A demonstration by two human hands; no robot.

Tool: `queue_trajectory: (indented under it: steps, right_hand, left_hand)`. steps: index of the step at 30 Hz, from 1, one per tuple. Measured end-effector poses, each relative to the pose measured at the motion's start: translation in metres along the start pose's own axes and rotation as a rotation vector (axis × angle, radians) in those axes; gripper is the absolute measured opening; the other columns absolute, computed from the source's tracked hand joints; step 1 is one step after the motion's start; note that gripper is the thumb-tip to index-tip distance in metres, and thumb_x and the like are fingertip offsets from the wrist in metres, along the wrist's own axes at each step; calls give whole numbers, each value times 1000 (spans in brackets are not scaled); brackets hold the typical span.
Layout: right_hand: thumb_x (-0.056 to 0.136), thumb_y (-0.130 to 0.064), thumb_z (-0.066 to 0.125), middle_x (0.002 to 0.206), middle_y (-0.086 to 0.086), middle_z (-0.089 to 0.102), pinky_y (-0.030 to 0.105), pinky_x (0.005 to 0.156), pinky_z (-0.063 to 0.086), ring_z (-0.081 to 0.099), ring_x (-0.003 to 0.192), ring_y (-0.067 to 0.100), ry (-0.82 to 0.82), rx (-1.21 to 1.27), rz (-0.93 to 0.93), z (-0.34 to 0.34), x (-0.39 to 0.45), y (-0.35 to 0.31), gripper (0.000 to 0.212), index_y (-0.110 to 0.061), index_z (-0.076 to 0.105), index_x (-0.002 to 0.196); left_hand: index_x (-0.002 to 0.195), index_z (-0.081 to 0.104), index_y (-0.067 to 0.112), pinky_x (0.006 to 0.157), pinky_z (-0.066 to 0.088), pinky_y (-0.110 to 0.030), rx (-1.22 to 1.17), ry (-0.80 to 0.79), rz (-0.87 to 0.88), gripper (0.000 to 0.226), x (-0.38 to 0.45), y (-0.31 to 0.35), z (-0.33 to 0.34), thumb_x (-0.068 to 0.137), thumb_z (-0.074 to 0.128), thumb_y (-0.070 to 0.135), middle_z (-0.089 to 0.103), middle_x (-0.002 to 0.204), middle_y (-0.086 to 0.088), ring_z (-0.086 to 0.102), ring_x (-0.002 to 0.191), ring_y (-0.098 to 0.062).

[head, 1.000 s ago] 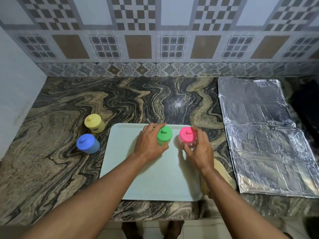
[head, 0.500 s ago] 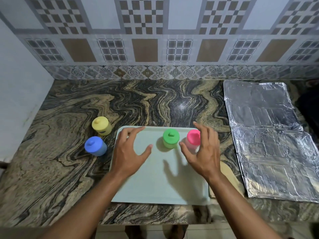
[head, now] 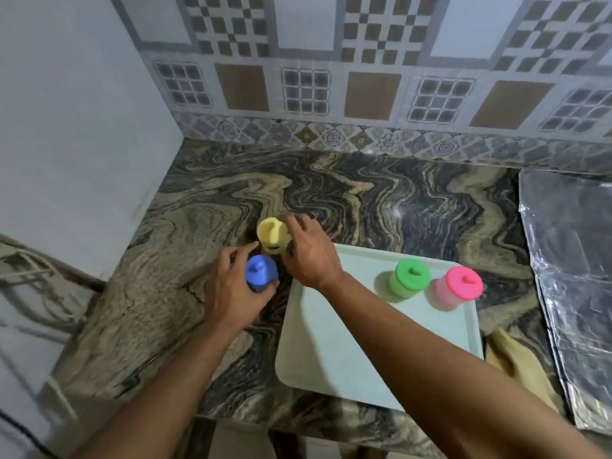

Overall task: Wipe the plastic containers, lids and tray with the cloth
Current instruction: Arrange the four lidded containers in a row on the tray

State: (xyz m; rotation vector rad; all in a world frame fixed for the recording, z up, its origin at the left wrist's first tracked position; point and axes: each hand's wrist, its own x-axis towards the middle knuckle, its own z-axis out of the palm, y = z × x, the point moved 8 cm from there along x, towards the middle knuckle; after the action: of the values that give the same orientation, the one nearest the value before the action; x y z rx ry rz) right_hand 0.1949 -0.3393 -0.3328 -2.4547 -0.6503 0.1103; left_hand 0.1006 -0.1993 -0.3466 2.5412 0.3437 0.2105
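Gripping round smooth plastic tubs on veined stone: left hand (head: 231, 286) blue container (head: 261, 272), right hand (head: 309, 256) yellow container (head: 272, 235).

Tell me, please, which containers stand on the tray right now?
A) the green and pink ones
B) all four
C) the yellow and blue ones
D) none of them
A: the green container and the pink container stand on the tray, while the yellow container and the blue container stand off it on the counter, at the hands.
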Motion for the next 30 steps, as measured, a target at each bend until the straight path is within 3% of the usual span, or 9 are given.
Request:
queue_trajectory:
  steps: [3, 6, 9, 13, 16, 21, 23, 26, 30]
  right_hand:
    - [88, -24, 74, 142, 19, 53, 49, 100, 50, 52, 128, 44, -39, -5, 27, 19, 25, 1, 69, -16, 49, 152]
    - [90, -24, 72, 147, 18, 51, 46, 96, 49, 53, 130, 43, -91, -60, 48, 31, 37, 2, 69, -19, 46, 154]
    - [90, -25, 73, 147, 18, 49, 48, 87, 53, 61, 118, 47, -100, -80, 70, 28, 36, 2, 68, -20, 45, 152]
    - [88, -27, 77, 141, 14, 52, 48, 77, 57, 65, 106, 47, 99, 22, 133, -5, 3, 16, 66, -19, 50, 147]
    - [89, -29, 77, 132, 11, 57, 44, 72, 54, 65, 100, 44, 252, 61, 217, -29, -40, 41, 62, -20, 53, 145]
    - [85, -23, 77, 128, 5, 56, 41, 77, 57, 71, 86, 35, 335, 93, 336, -45, -111, 86, 63, -23, 53, 143]
    - [85, -23, 77, 126, 4, 56, 41, 72, 58, 70, 87, 33, 320, 73, 383, -45, -129, 101, 64, -24, 52, 144]
    - [86, -22, 77, 128, 6, 57, 40, 71, 56, 67, 91, 34, 301, 71, 420, -46, -138, 114, 65, -24, 52, 146]
    - [88, -21, 75, 135, 9, 56, 45, 76, 57, 64, 108, 39, 286, 67, 416, -48, -136, 115, 65, -22, 52, 149]
  left_hand:
    - [133, 60, 24, 81, 59, -51, -6, -37, 5, 75, 2, -9, 10, 67, 75, 57, 55, 125, -5, 65, 108, -36]
    - [133, 61, 24, 78, 57, -48, -38, -61, 5, 67, 2, -11, 14, 73, 89, 35, 59, 124, -7, 65, 108, -37]
    - [134, 61, 23, 78, 56, -46, -67, -61, 11, 66, 3, -13, 15, 75, 90, 29, 59, 126, -6, 64, 112, -37]
    - [134, 63, 23, 77, 48, -35, -132, -6, 52, 66, 5, 1, 5, 75, 91, 26, 60, 128, -5, 65, 114, -35]
    - [135, 62, 24, 85, 50, -36, -158, 3, 114, 66, 9, 23, 2, 75, 90, 26, 62, 128, -4, 63, 117, -32]
    - [135, 64, 22, 91, 50, -34, -196, -81, 218, 65, 19, 68, 25, 74, 83, 33, 63, 125, -2, 64, 114, -28]
    - [134, 64, 22, 93, 50, -33, -194, -119, 248, 65, 20, 79, 39, 73, 82, 33, 63, 125, -1, 64, 115, -28]
    - [133, 65, 22, 89, 40, -21, -163, -175, 254, 65, 18, 84, 59, 72, 87, 25, 63, 126, -1, 63, 115, -26]
    - [134, 65, 20, 92, 41, -24, -157, -199, 272, 65, 16, 84, 74, 72, 85, 28, 64, 128, -2, 64, 117, -27]
